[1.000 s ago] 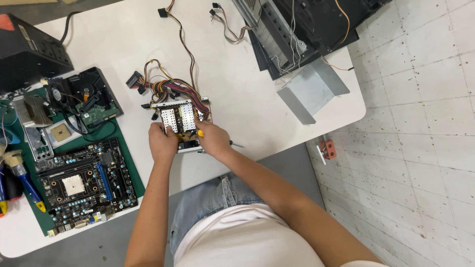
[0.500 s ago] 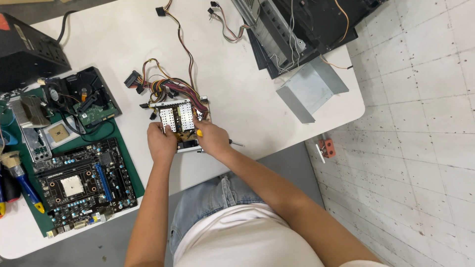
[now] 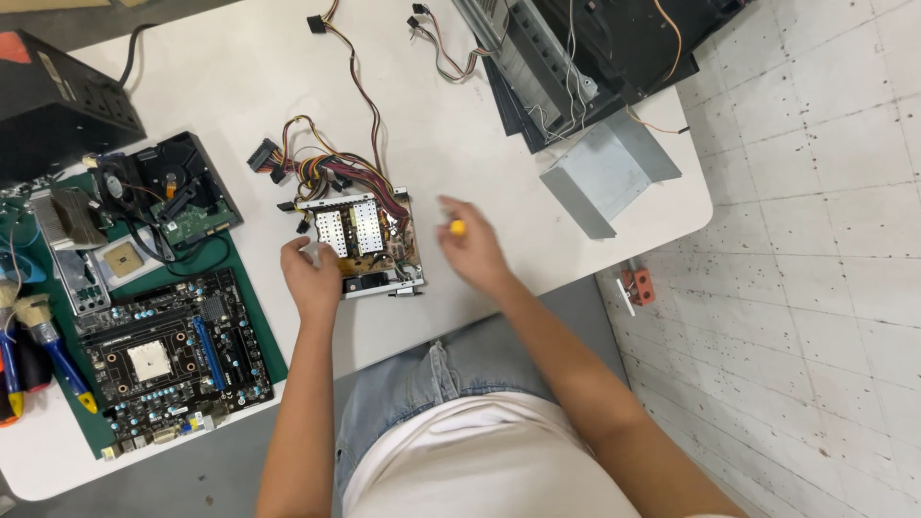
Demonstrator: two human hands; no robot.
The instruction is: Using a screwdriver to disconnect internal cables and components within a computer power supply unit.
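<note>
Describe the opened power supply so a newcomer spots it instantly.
On the white table, look just beyond the left hand. The opened power supply sits there, an open metal box. It alone trails a bundle of coloured cables.

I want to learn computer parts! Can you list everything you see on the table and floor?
power supply unit: 1, silver, opened, table middle
wire bundle: 1, many colours, behind the unit
motherboard: 1, black, on green mat, left
hard drive: 1, black with green board, left
computer case: 1, black, top right
metal bracket: 1, grey, beside case
black box: 1, top left
brushes: 2, blue handles, far left
small red part: 1, on floor
left hand: on the unit
right hand: holds yellow-tipped tool
</note>
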